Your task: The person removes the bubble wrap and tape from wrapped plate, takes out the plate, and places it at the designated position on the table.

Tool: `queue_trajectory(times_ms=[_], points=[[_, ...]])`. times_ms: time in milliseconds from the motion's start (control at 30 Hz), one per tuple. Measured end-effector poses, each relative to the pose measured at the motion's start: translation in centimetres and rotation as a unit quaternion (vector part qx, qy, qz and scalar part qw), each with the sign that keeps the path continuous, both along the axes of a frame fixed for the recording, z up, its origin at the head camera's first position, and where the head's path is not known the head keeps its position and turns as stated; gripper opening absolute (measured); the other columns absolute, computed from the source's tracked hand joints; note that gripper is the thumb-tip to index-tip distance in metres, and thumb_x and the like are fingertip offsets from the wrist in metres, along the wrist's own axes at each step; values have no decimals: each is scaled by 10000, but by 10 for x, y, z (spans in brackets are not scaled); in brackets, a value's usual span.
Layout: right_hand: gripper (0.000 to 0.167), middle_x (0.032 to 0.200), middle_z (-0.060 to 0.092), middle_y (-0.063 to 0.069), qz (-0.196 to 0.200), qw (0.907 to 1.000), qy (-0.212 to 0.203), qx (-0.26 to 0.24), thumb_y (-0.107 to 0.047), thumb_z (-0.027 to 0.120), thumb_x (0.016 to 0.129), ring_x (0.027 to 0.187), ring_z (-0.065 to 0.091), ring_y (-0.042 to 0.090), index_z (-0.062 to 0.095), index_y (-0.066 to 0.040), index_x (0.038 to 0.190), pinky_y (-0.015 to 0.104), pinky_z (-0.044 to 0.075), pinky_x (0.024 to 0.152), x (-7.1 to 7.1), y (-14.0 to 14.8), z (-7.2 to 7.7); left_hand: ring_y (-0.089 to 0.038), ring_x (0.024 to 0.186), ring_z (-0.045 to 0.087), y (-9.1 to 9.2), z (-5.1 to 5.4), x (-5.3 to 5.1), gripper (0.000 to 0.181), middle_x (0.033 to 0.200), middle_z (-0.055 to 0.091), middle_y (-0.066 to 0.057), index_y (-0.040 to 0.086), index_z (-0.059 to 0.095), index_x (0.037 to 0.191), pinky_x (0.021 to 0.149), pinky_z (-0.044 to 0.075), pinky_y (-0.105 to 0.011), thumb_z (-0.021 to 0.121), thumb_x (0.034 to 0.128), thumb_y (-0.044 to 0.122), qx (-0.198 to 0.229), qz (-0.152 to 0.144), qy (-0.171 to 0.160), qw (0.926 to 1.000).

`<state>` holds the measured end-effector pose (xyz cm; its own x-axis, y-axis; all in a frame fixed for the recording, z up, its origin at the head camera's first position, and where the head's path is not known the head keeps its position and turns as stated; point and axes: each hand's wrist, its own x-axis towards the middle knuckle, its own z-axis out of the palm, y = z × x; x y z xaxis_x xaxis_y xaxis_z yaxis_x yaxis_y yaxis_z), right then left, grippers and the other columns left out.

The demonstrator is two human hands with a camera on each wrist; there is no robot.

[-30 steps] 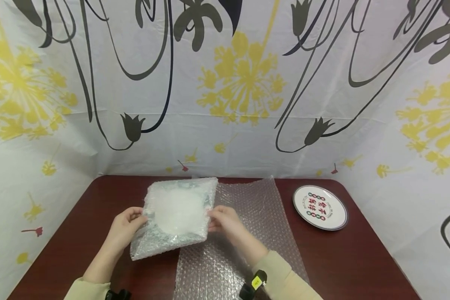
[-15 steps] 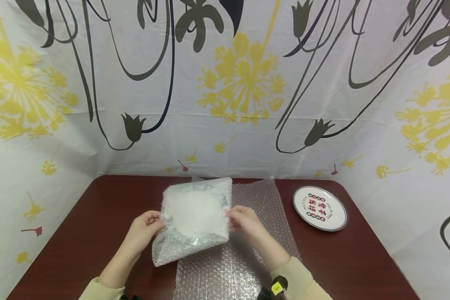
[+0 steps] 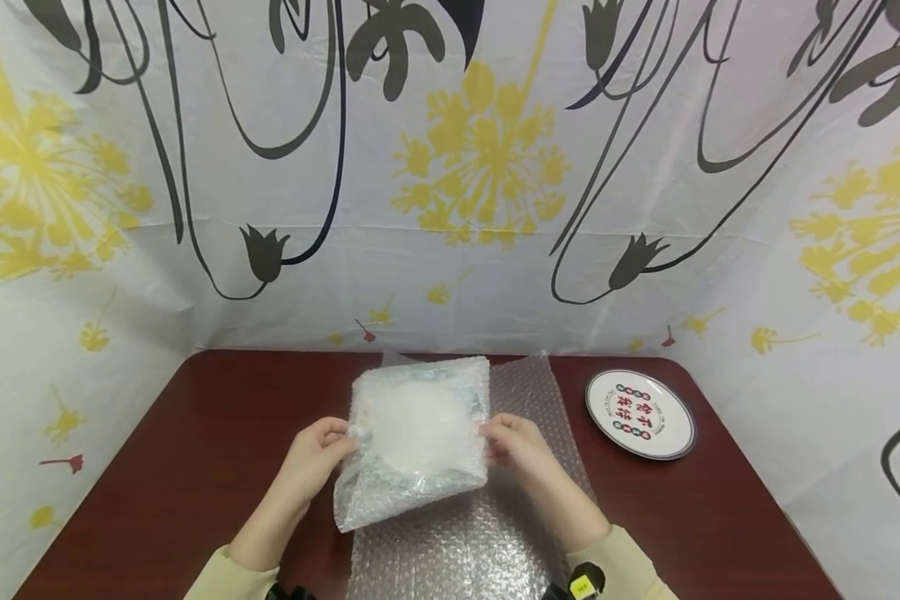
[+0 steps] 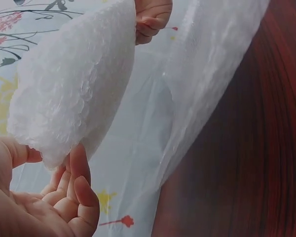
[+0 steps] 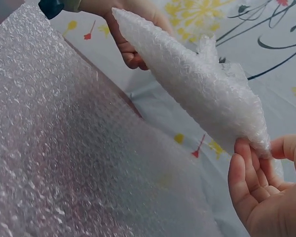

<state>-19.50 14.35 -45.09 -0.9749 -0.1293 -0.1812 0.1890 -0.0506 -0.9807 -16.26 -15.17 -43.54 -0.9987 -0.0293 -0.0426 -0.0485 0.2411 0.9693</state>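
Both hands hold up a bubble-wrapped plate (image 3: 420, 429), a squarish packet whose round white shape shows through the film. My left hand (image 3: 317, 458) pinches its left edge between thumb and fingers. At the opposite edge, my right hand (image 3: 521, 446) pinches in the same way. The packet tilts above a flat sheet of bubble wrap (image 3: 457, 542) and hides part of it. From the left wrist, the packet (image 4: 84, 79) appears edge-on, with thumb and fingers at its near corner. The right wrist view shows loose film standing up from the packet (image 5: 202, 84).
A white plate (image 3: 640, 415) with a dark rim and red characters lies at the right of the dark red table (image 3: 217, 433). A patterned cloth (image 3: 487, 292) hangs behind the table and along both sides.
Both hands have carried the wrapped plate to the right, from the table's left part to over the bubble wrap sheet. The grips look the same, and the plate at right has not moved.
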Motion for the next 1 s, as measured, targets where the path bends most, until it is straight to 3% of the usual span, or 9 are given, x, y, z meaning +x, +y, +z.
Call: queue_trajectory(times_ms=[300,533,1000], points=[[120,650,526,3,-284,9996,-56,31,-34,624,850,574,520,123,566,-56,748,266,500,574,5,24,1,-163,639,518,26,-6,-5,160,729,610,-51,-62,585,979,578,474,-318,631,835,-10,305,-142,19,9994],[140,680,536,26,-605,9981,25,102,-16,626,836,587,516,131,543,-48,728,278,498,574,7,39,-5,-162,647,534,42,-13,-10,182,757,621,-59,-62,586,991,610,478,-342,639,835,15,254,-310,10,9992],[134,674,541,33,-851,9957,-148,340,-39,660,829,614,529,144,561,-36,739,296,511,599,9,56,-23,-194,795,560,53,-41,-20,205,845,635,-94,-59,587,976,701,464,-361,661,832,66,-51,-796,13,9968]])
